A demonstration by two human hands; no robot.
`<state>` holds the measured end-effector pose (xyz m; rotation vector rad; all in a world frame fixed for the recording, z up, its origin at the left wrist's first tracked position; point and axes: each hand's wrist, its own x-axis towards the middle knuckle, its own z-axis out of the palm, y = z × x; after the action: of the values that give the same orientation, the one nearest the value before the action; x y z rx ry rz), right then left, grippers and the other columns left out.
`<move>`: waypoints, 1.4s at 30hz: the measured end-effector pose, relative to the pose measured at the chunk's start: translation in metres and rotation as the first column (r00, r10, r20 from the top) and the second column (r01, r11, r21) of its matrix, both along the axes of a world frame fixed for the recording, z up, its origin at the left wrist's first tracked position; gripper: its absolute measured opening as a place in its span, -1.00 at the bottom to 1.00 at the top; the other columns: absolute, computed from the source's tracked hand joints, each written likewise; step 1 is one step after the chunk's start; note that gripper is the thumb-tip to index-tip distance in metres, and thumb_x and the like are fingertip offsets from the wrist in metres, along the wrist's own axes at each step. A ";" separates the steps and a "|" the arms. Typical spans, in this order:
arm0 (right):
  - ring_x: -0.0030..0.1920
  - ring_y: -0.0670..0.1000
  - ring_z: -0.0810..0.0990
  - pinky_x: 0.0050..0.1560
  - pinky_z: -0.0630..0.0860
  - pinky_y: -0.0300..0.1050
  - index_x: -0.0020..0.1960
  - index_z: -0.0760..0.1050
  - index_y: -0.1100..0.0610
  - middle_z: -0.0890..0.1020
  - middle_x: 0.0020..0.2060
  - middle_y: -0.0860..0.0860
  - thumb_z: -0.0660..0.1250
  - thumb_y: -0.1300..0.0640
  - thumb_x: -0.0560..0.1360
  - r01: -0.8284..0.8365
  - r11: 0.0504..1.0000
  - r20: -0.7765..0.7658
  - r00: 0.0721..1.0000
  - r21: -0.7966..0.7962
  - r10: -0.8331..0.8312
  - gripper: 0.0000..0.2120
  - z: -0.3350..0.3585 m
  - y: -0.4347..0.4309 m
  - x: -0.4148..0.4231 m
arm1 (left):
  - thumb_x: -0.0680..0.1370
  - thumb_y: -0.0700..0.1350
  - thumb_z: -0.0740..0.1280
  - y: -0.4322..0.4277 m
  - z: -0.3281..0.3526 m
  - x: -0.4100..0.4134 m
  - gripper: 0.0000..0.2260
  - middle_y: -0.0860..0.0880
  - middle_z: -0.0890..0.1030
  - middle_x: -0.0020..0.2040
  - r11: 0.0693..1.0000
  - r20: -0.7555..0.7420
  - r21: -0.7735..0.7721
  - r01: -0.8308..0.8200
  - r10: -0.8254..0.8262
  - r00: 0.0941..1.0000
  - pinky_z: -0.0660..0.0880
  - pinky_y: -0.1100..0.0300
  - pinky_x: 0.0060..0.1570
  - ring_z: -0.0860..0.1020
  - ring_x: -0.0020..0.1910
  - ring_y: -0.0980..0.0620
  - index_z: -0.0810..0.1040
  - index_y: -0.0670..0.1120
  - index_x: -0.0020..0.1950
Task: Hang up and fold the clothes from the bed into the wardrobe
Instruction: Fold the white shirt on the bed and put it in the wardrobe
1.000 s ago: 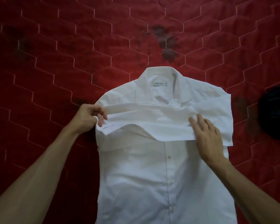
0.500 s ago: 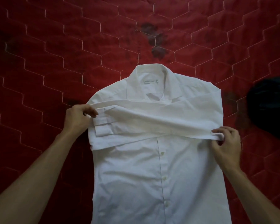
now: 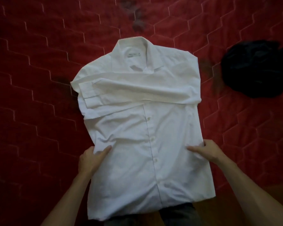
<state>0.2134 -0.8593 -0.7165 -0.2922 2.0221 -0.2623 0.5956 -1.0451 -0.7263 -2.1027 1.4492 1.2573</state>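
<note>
Your left hand [image 3: 91, 158] and right hand [image 3: 207, 152] have quit the sleeves [image 3: 137, 90], now crossed flat over the chest, and each grips a side edge of the white shirt [image 3: 145, 136] at its waist, face-up on the red bed [image 3: 39, 62]; bottom fold judged next.

— What's the setting?
— A bed [image 3: 245, 144] covered by a red quilt [image 3: 39, 75], stitched in pale hexagons, with dark blotches [image 3: 136, 20].
— And below?
— Brown floor [image 3: 209, 216] at its near edge. Dim light.
</note>
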 end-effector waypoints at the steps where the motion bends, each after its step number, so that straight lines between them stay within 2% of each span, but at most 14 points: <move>1: -0.16 -0.03 0.68 -0.13 0.61 -0.12 -0.14 0.63 0.09 0.71 -0.19 0.01 0.63 0.06 0.29 0.001 1.000 0.046 0.999 0.016 -0.002 -0.76 0.003 0.013 0.006 | 0.37 0.28 0.49 0.015 0.003 0.005 -0.50 -0.12 0.67 0.07 0.998 -0.036 0.056 -0.019 0.021 0.999 0.51 0.06 -0.03 0.61 0.10 -0.20 0.64 -0.08 0.09; 8: -0.05 0.09 0.62 0.01 0.59 -0.01 0.07 0.59 0.28 0.65 -0.03 0.11 0.66 0.16 0.23 -0.198 0.943 0.176 0.972 0.269 0.154 -0.51 0.008 0.095 0.042 | 0.21 -0.06 0.65 0.086 0.015 0.047 -0.26 -0.11 0.59 0.23 0.923 -0.104 0.381 0.043 -0.003 0.995 0.52 0.04 0.14 0.57 0.17 -0.11 0.51 -0.20 0.34; 10: -0.05 0.12 0.61 0.04 0.59 0.03 0.09 0.58 0.34 0.65 -0.02 0.17 0.63 0.16 0.27 -0.240 0.921 0.210 0.961 0.306 0.180 -0.52 0.013 0.107 0.048 | 0.27 -0.16 0.60 0.094 0.020 0.049 -0.35 -0.09 0.56 0.19 0.888 -0.100 0.449 0.099 -0.061 0.993 0.52 0.05 0.12 0.55 0.13 -0.09 0.48 -0.20 0.32; 14: -0.11 0.11 0.63 -0.04 0.61 0.03 0.07 0.56 0.27 0.65 -0.08 0.14 0.53 0.20 0.42 -0.059 0.972 0.215 0.976 0.227 0.009 -0.71 0.027 0.122 0.050 | 0.36 -0.33 0.47 0.093 0.028 0.059 -0.46 -0.14 0.56 0.17 0.810 -0.092 0.560 0.174 -0.147 0.985 0.53 -0.03 0.19 0.55 0.15 -0.12 0.46 -0.25 0.32; 17: -0.07 0.06 0.67 -0.07 0.59 -0.08 0.12 0.59 0.21 0.69 -0.03 0.08 0.49 0.18 0.45 0.122 0.982 0.219 0.964 0.147 -0.152 -0.73 0.039 0.123 0.044 | 0.49 -0.42 0.35 0.081 0.037 0.061 -0.64 -0.21 0.64 0.09 0.737 -0.083 0.676 -0.011 0.091 0.992 0.55 -0.12 0.16 0.61 0.11 -0.21 0.46 -0.31 0.28; 21: -0.04 0.13 0.70 -0.10 0.60 -0.04 0.10 0.63 0.22 0.71 -0.02 0.14 0.44 0.16 0.49 0.244 0.969 0.202 0.947 0.045 -0.248 -0.78 0.059 0.100 0.034 | 0.54 -0.34 0.35 0.048 0.053 0.047 -0.59 -0.12 0.69 0.13 0.701 -0.213 0.713 -0.031 0.258 0.942 0.58 0.00 0.14 0.66 0.12 -0.12 0.46 -0.17 0.38; 26: -0.03 0.06 0.72 -0.07 0.59 -0.13 0.07 0.67 0.18 0.74 -0.06 0.08 0.41 0.17 0.51 0.362 0.910 0.214 0.923 -0.201 -0.320 -0.83 0.095 0.034 0.020 | 0.51 -0.37 0.32 -0.013 0.081 0.023 -0.47 -0.05 0.71 0.08 0.776 -0.434 0.602 -0.191 0.518 0.737 0.65 0.11 -0.01 0.69 0.06 -0.03 0.43 0.16 0.32; 28: -0.06 0.07 0.73 -0.10 0.62 -0.14 0.05 0.68 0.18 0.75 -0.09 0.08 0.41 0.19 0.51 0.361 0.893 0.198 0.928 -0.270 -0.315 -0.85 0.104 -0.002 0.010 | 0.39 -0.30 0.45 -0.043 0.091 0.018 -0.44 -0.13 0.72 -0.04 0.798 -0.521 0.534 -0.278 0.570 0.636 0.65 0.20 -0.17 0.71 -0.12 -0.02 0.42 0.10 0.31; 31: -0.09 0.11 0.72 -0.15 0.65 -0.14 0.02 0.67 0.18 0.74 -0.13 0.12 0.43 0.21 0.49 0.434 0.824 0.185 0.901 -0.363 -0.393 -0.88 0.105 -0.066 -0.014 | 0.26 -0.15 0.60 -0.094 0.104 0.008 -0.34 -0.27 0.65 0.13 0.795 -0.615 0.498 -0.347 0.606 0.505 0.65 0.16 -0.07 0.69 -0.07 -0.05 0.52 -0.12 0.34; 34: -0.14 0.06 0.71 -0.15 0.64 -0.09 0.11 0.61 0.27 0.70 -0.04 0.17 0.41 0.21 0.50 0.655 0.650 0.292 0.755 -0.386 -0.587 -0.78 0.094 -0.141 -0.050 | -0.10 -0.29 0.71 -0.154 0.099 -0.009 -0.30 -0.25 0.71 -0.09 0.615 -0.618 0.545 -0.570 0.754 0.222 0.66 0.14 -0.16 0.72 -0.21 -0.03 0.65 -0.29 0.01; 36: -0.18 -0.04 0.72 -0.20 0.64 -0.19 0.14 0.53 0.26 0.64 0.02 0.11 0.29 0.21 0.58 0.767 0.499 0.474 0.642 -0.404 -0.603 -0.82 0.090 -0.189 -0.073 | 0.30 -0.34 0.52 -0.192 0.101 -0.028 -0.62 -0.26 0.70 -0.13 0.500 -0.628 0.541 -0.676 0.775 0.071 0.65 0.10 -0.09 0.72 -0.16 -0.07 0.56 -0.36 0.08; 38: -0.01 0.02 0.71 0.02 0.63 -0.13 0.19 0.42 0.17 0.61 0.11 0.09 0.21 0.11 0.64 0.824 0.394 0.598 0.567 -0.407 -0.567 -0.82 0.086 -0.222 -0.089 | 0.64 -0.20 0.19 -0.223 0.098 -0.042 -0.75 -0.30 0.62 0.14 0.447 -0.665 0.502 -0.740 0.746 -0.001 0.54 -0.03 0.22 0.64 0.15 -0.18 0.37 -0.24 0.31; 40: 0.08 0.06 0.63 0.14 0.54 -0.05 0.25 0.38 0.11 0.57 0.16 0.05 0.19 -0.01 0.65 0.730 0.522 0.500 0.683 -0.442 -0.532 -0.74 0.077 -0.237 -0.092 | 0.69 -0.16 0.09 -0.239 0.088 -0.052 -0.75 -0.30 0.50 0.32 0.487 -0.693 0.406 -0.773 0.716 0.087 0.42 -0.10 0.36 0.52 0.31 -0.22 0.31 -0.17 0.35; 42: -0.01 0.03 0.59 0.02 0.52 -0.05 0.27 0.44 0.12 0.57 0.14 0.05 0.30 0.01 0.60 0.356 0.827 0.125 0.934 -0.435 -0.336 -0.70 0.049 -0.230 -0.093 | 0.67 -0.19 0.11 -0.236 0.074 -0.062 -0.63 -0.26 0.46 0.38 0.671 -0.643 0.154 -0.726 0.626 0.442 0.44 -0.08 0.30 0.48 0.34 -0.21 0.26 -0.11 0.49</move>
<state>0.1205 -1.0890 -0.6677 -0.1991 1.9418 -0.9722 0.5341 -1.2807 -0.6525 -2.6158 0.8349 2.4847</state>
